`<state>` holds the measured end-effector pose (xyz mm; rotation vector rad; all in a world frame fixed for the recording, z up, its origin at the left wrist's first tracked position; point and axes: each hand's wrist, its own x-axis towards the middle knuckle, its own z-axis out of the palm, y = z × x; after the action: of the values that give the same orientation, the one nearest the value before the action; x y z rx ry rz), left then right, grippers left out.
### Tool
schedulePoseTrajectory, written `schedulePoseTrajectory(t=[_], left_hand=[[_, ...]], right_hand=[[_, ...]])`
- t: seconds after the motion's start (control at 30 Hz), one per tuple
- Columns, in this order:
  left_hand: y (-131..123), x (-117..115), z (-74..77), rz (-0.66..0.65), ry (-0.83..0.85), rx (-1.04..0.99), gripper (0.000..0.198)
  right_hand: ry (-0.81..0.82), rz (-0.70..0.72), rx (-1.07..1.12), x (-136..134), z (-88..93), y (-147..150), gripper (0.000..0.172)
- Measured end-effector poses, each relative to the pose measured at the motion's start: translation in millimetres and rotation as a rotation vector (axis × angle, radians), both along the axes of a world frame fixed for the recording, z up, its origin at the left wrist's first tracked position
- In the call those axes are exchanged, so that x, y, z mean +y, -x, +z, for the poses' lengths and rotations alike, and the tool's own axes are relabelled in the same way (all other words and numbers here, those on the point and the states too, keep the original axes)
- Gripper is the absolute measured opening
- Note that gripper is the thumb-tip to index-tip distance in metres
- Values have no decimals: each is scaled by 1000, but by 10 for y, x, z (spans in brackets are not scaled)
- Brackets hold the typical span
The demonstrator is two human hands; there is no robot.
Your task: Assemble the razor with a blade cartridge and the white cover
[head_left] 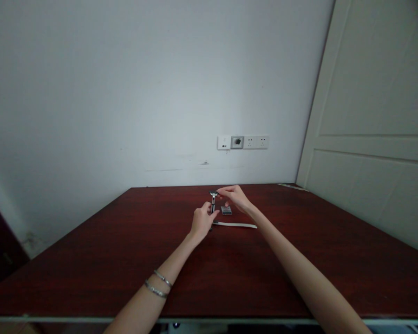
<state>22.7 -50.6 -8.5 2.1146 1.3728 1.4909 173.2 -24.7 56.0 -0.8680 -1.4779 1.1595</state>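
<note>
Forearms [297, 265] are spanning the bench [125, 260]; the left hand [201, 221] is gripping a razor [213, 200] upright, apparently bracing its head [213, 192] for the pinching right hand [235, 195].

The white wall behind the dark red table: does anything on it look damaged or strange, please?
Yes: small dark marks on the white wall, lower left of the white-and-grey socket row. They stand out against the mostly plain surface.

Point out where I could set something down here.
Bare tabletop lies left of the left forearm, between the forearms near the front edge, and from the right forearm toward the panelled door. Crowded: left hand holding the razor, right hand at its head, small case and white strip nearby.
</note>
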Motion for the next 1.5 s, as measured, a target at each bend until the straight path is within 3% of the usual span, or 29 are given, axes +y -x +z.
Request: schedulePoseTrajectory(t=[0.67,0.97,1.5], left_hand=[[16,-1,26,-72,81,-15,24],[-1,-46,37,24,7,92,25],[-41,-87,68,93,19,142,28]], right_hand=[[-137,19,-102,58,-46,-43,26],[-147,5,-126,61,-52,-37,29],[-203,61,-123,62,-66,-74,35]])
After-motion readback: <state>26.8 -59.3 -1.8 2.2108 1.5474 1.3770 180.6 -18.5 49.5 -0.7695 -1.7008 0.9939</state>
